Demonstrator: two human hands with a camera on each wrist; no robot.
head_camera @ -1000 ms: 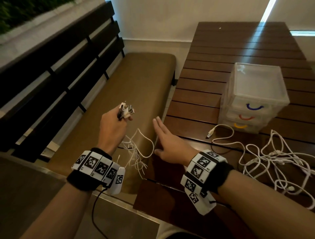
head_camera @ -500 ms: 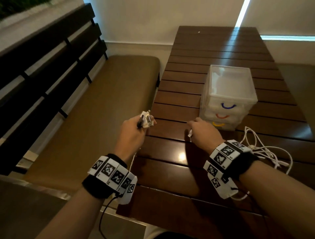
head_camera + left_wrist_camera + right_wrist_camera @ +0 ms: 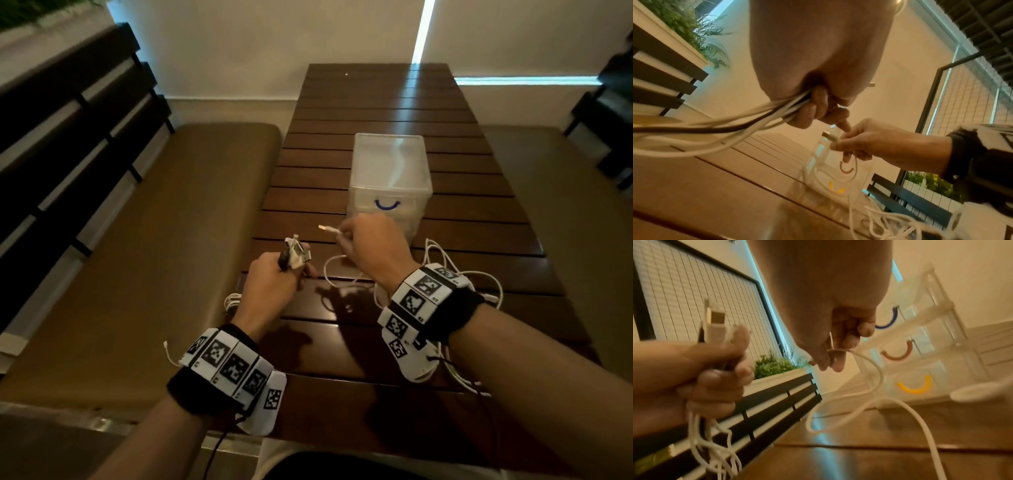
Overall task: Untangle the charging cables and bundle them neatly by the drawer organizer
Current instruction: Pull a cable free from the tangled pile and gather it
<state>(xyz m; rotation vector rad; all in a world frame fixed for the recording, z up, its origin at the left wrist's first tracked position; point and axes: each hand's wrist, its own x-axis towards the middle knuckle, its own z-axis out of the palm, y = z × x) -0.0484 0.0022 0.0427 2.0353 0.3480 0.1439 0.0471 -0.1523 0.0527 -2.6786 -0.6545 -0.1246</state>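
The left hand (image 3: 270, 277) is fisted round a gathered bunch of white cable ends (image 3: 297, 255), plugs up (one dark lead among them). Just right of it, the right hand (image 3: 371, 246) pinches one more white USB plug (image 3: 326, 228). Beyond stands the clear plastic drawer organizer (image 3: 390, 178); right of the right wrist a loose white cable tangle (image 3: 479, 284) lies unsorted. Judged roughly midway: nothing bundled yet.

Dim, warm light; window strips glare on the table (image 3: 394, 113); wrist views blurred, edges bent.
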